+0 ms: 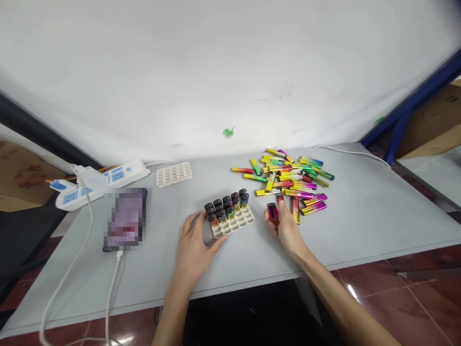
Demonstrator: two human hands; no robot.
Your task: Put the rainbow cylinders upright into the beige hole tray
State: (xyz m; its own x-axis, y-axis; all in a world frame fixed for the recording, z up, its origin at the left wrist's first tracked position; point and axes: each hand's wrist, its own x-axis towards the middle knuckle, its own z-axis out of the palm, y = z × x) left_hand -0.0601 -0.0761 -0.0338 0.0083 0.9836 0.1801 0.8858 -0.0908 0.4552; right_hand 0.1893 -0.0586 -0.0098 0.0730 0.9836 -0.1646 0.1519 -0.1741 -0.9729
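A white plastic tray [236, 223] with oval slots stands in the middle of the table, its back rows filled with upright, shiny lighters [222, 215] with black tops. My left hand [194, 250] curves round the tray's left front corner, the thumb at its front edge and the index finger at its left side. To the right of the tray, my right hand [286, 228] is closed on a purple lighter [272, 212] with a black top. A red end shows by its fingertips; I cannot tell whether it is held too. Behind it lies a loose pile of shiny coloured lighters [288, 177].
Another white slotted tray [175, 174] lies at the back left. Left of it are a power strip [118, 175] and a blurred-out phone [126, 218] with a white cable [111, 288]. A white wall [216, 72] rises behind the grey table [378, 202].
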